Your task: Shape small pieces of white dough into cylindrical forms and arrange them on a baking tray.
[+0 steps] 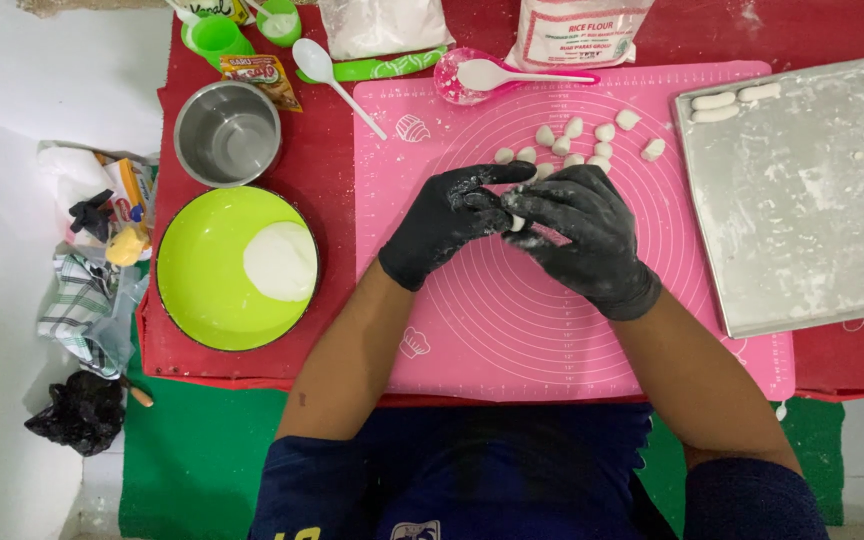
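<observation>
Both hands wear black gloves dusted with flour and meet over a pink silicone mat (512, 330). My left hand (449, 218) and my right hand (582, 235) pinch a small white dough piece (517, 222) between their fingertips. Just beyond the hands lie several small dough pieces (574, 140) on the mat. A floured metal tray (812, 220) at the right holds three shaped dough rolls (722, 104) in its far left corner.
A lime green bowl (207, 290) with a lump of white dough (280, 260) sits at the left, a steel bowl (227, 133) behind it. Flour bags, white spoons (324, 68) and a pink dish (467, 78) line the far edge. Cloths and bags clutter the floor at left.
</observation>
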